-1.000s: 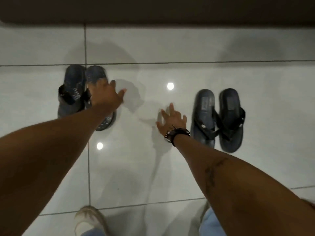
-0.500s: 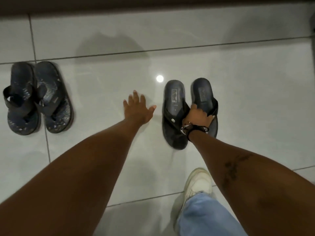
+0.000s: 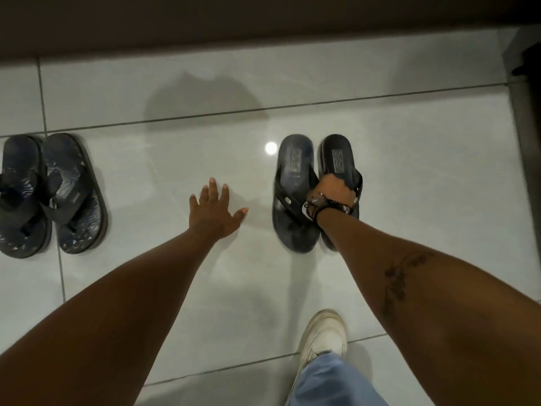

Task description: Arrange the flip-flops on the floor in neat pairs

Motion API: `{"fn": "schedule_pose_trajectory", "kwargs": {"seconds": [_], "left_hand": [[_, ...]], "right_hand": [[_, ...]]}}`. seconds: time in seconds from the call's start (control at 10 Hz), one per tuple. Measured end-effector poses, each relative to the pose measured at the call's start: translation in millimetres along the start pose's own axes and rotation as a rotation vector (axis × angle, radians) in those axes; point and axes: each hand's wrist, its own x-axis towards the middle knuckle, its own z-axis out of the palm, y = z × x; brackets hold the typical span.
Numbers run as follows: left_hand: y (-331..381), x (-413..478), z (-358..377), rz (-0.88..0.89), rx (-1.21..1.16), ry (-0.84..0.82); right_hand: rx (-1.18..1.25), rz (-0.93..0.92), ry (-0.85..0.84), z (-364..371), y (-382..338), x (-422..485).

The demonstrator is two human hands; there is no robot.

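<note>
Two black flip-flops lie side by side on the pale tiled floor point(image 3: 409, 171), right of centre, toes toward the viewer: the left black flip-flop point(image 3: 294, 197) in plain sight, the right black flip-flop point(image 3: 339, 159) partly covered. The right hand point(image 3: 333, 190) rests on the straps where the two meet, its fingers curled down out of sight, so whether it grips a strap or only presses on it cannot be told; dark bracelets point(image 3: 325, 208) circle the wrist and hide the sole beneath. The left hand point(image 3: 213, 213) is spread flat, fingers apart, over bare tile between the pairs, touching neither; whether the palm meets the floor is unclear. Well to the left lies a patterned blue pair point(image 3: 52, 197), the two pressed together and slightly overlapping, the outer one cut off by the frame edge. A white sneaker point(image 3: 323, 335) and light denim hem point(image 3: 330, 382) show at the bottom. A dark object point(image 3: 527, 68) at the upper right is too dim to identify.
</note>
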Motion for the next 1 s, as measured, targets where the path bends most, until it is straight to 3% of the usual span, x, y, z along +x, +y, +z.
{"fn": "schedule_pose_trajectory", "kwargs": {"seconds": [0.3, 0.7, 0.8, 1.0], "left_hand": [[1.2, 1.9, 0.3, -0.016, 0.009, -0.004], [0.7, 8.6, -15.7, -0.025, -0.037, -0.061], [-4.1, -4.4, -41.7, -0.035, -0.102, -0.069], [-10.8, -93.2, -173.6, 0.164, -0.216, 0.168]], "right_hand": [[-0.054, -0.048, 0.032, -26.3, -28.9, 56.9], [-0.110, -0.100, 0.043, -25.9, -20.3, 56.5], [-0.152, -0.180, 0.065, -41.2, -17.4, 33.8], [-0.181, -0.535, 0.131, -146.9, -39.2, -46.4]]}}
